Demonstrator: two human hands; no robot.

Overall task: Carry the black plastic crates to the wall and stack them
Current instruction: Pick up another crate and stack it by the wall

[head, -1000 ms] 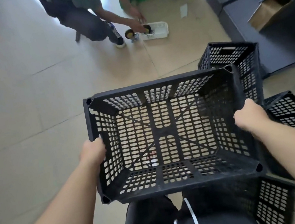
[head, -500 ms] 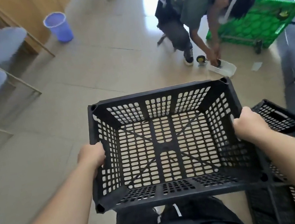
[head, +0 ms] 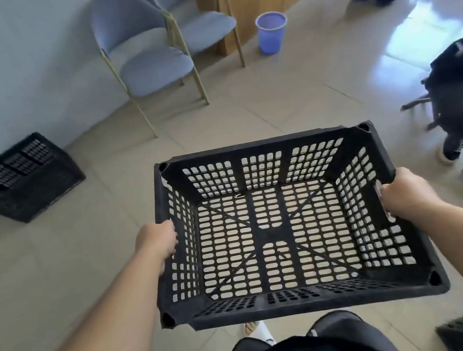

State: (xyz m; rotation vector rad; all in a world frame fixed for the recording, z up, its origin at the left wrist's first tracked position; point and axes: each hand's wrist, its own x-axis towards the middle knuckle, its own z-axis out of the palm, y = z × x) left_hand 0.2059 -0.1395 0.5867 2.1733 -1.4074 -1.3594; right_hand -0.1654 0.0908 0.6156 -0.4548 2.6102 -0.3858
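The carried black crate (head: 288, 227) is held up above the tiled floor (head: 58, 281), open side up, at the centre of view. Bare floor lies open toward 10 o'clock, where a second black crate (head: 25, 179) sits upside down against the wall (head: 8, 74); two grey chairs (head: 148, 54) line the wall at 12. A blue bin (head: 272, 32) stands near 1 o'clock. No writing is legible. The left hand (head: 157, 243) clamps the left rim; the right hand (head: 405, 196) is curled closed through the right handle slot.
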